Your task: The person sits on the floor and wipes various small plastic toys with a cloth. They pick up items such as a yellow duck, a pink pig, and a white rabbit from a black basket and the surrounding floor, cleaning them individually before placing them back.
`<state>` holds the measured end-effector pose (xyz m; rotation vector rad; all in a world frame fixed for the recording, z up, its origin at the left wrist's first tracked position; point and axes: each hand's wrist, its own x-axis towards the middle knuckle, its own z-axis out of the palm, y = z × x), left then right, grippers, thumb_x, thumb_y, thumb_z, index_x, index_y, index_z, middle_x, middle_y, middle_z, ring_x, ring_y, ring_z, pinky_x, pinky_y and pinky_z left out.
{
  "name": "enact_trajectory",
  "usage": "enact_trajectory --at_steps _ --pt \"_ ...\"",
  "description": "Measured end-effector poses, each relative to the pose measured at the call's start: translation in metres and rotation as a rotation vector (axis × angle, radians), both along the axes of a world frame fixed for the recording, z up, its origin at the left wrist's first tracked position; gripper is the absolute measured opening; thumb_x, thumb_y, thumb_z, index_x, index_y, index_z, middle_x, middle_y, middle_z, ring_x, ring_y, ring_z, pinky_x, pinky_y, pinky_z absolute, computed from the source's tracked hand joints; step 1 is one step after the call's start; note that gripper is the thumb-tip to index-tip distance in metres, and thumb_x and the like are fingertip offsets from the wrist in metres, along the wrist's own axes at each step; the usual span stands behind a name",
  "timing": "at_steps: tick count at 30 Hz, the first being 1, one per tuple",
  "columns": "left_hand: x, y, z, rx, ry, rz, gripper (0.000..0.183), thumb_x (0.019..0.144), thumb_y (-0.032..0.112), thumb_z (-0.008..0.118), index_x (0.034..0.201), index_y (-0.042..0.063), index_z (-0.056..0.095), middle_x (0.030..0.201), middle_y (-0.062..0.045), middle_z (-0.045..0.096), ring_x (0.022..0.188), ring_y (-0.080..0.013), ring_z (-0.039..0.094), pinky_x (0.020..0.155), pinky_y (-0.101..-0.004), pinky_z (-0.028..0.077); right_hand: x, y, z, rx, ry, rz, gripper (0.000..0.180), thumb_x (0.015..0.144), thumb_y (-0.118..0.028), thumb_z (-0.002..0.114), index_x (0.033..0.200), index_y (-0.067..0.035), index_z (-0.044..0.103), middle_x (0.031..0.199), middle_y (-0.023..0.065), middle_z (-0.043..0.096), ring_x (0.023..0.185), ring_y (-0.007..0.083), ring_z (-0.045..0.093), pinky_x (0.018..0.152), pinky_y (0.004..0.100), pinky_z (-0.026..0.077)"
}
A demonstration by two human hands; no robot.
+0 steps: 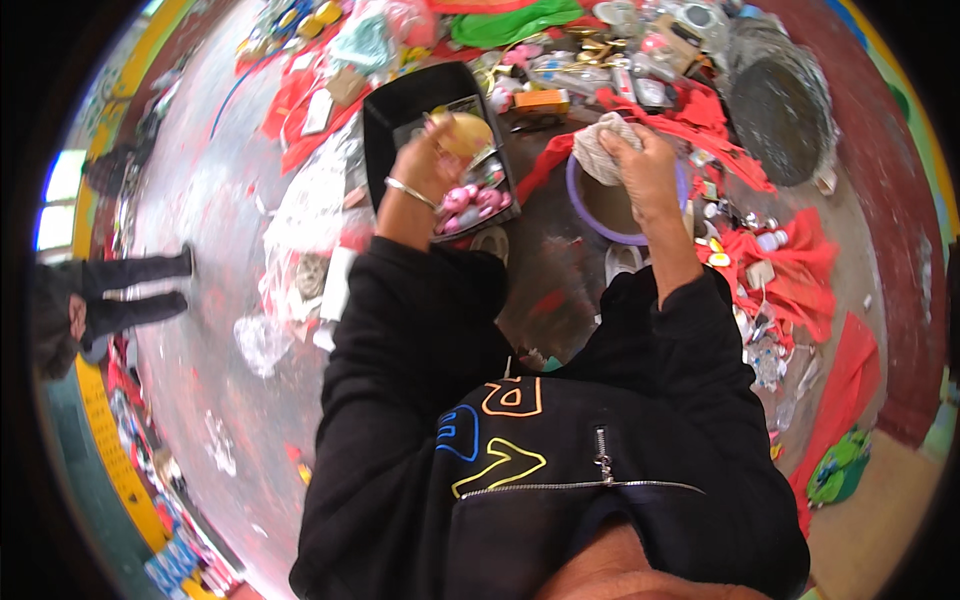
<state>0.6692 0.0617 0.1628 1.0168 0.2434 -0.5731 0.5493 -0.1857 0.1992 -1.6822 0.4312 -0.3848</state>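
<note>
A crumpled whitish cloth [611, 148] is gripped in my right hand [645, 161], above a purple-rimmed basin [581, 196] with murky liquid inside. Over a black plastic bin [405, 94] at the left is my left hand [429, 161], blurred by motion, with a bracelet on its wrist. Its fingers are at a yellowish rounded object [466, 135] in the bin; whether they hold it is unclear. Pink glossy toy-like pieces [476, 202] lie in the bin's near end.
Mixed small items and packaging, including an orange box [541, 101], lie beyond the basin. A dark round-topped container wrapped in plastic [780, 120] stands far right. Red fabric [799, 270] and clear plastic sheeting [315, 202] cover floor areas. Another person's legs [135, 289] are at left.
</note>
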Motion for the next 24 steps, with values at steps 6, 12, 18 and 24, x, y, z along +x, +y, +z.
enact_trajectory --at_steps 6,12,18,24 --pt "0.041 0.106 0.007 0.34 -0.041 0.236 0.035 0.083 0.025 0.06 0.108 0.001 0.05 0.1 -0.014 0.058 0.095 -0.0262 0.059 0.078 -0.0384 0.05 -0.008 0.012 0.008 0.005 -0.022 0.143 0.021 0.074 -0.018 0.064 0.083 0.001 0.063 0.07 0.0073 0.063 0.064 0.0092 0.057 0.06 0.0256 0.044" --pt "0.047 0.112 -0.154 0.09 0.708 0.419 0.032 0.086 0.029 0.05 0.11 0.008 0.049 0.111 -0.013 0.054 0.105 -0.0348 0.051 0.087 -0.0546 0.04 -0.014 0.019 0.026 0.135 0.07 0.256 0.018 0.078 -0.014 0.063 0.086 0.002 0.062 0.074 0.0035 0.062 0.068 0.0074 0.056 0.063 0.0226 0.045" --pt "0.105 0.109 -0.265 0.037 0.458 0.314 0.033 0.087 0.028 0.042 0.111 0.007 0.05 0.108 -0.014 0.057 0.095 -0.034 0.057 0.079 -0.0532 0.046 -0.015 0.019 0.023 0.156 0.144 0.261 0.016 0.079 -0.011 0.062 0.088 0.002 0.061 0.077 0.004 0.062 0.07 0.0076 0.056 0.065 0.0222 0.045" --pt "0.159 0.073 -0.215 0.226 0.467 0.399 0.051 0.092 0.041 0.034 0.131 0.009 0.032 0.135 -0.013 0.037 0.123 -0.0316 0.037 0.097 -0.0417 0.037 -0.014 0.013 0.022 0.1 0.192 0.228 0.017 0.079 -0.011 0.061 0.09 0.002 0.061 0.079 0.0043 0.062 0.072 0.0083 0.057 0.066 0.0222 0.045"
